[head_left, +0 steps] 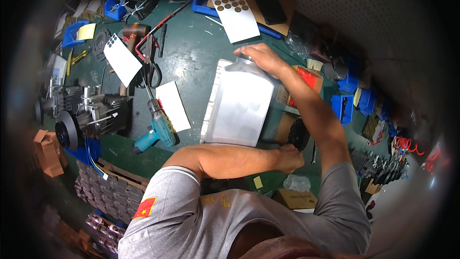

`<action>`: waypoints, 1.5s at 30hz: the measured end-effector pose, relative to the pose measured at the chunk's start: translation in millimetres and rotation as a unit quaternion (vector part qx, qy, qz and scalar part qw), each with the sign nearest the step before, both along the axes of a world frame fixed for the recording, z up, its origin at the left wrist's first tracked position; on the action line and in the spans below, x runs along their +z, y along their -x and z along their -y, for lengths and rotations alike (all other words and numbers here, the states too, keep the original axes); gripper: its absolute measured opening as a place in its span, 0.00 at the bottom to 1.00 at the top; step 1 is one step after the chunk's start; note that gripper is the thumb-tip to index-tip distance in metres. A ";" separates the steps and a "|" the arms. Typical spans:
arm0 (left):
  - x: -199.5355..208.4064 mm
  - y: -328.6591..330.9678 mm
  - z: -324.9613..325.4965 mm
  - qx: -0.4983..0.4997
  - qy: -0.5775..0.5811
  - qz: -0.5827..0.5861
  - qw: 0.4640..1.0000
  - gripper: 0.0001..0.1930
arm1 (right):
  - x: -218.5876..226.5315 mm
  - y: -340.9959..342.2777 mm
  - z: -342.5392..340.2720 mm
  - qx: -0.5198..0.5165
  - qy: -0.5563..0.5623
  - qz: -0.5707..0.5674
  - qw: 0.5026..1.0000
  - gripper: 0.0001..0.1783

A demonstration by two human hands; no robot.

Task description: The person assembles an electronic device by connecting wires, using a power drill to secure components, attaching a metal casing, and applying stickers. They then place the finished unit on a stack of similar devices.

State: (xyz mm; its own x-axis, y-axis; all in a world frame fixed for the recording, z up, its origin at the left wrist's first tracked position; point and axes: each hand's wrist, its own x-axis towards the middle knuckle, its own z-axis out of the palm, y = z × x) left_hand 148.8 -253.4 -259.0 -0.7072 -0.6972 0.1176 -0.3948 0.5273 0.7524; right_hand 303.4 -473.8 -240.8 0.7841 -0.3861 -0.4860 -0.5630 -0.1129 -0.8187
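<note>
Open green bench [191, 62] at 12 o'clock of the metal plate [239, 100], between scissors [152, 69] and the sticker sheet [233, 9]. At 9 o'clock a white sheet [173, 106] and a teal drill [155, 132] narrow the lane. At 3 o'clock boxes and blue bins [342, 108] crowd close. Left forearm [230, 160] bars 6 o'clock; engine [84, 112] blocks far 9 o'clock.

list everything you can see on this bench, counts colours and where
metal case: 1, silver-grey, centre of bench
cordless drill: 1, teal, left of case
white sheets: 3, white, left and top of bench
scissors: 1, black handles, upper left
mallet: 1, brown head, upper left
small engine: 1, grey metal, left edge
blue bins: several, blue, right and top edges
green bench: 1, dark green, under everything
right hand: on case's far top edge
left hand: at case's near right corner
</note>
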 end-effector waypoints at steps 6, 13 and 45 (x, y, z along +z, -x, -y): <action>-6.2 10.1 -4.3 0.014 0.005 0.001 1.000 0.07 | -9.2 4.3 -7.7 -0.054 -0.014 0.066 0.996 0.22; 5.5 2.5 -2.2 0.010 -0.025 0.000 1.000 0.07 | -13.6 3.8 1.4 0.011 0.033 0.091 0.995 0.22; -16.6 15.4 -10.7 0.037 0.023 -0.016 0.999 0.07 | -6.5 -9.0 5.6 0.081 0.026 0.034 0.996 0.24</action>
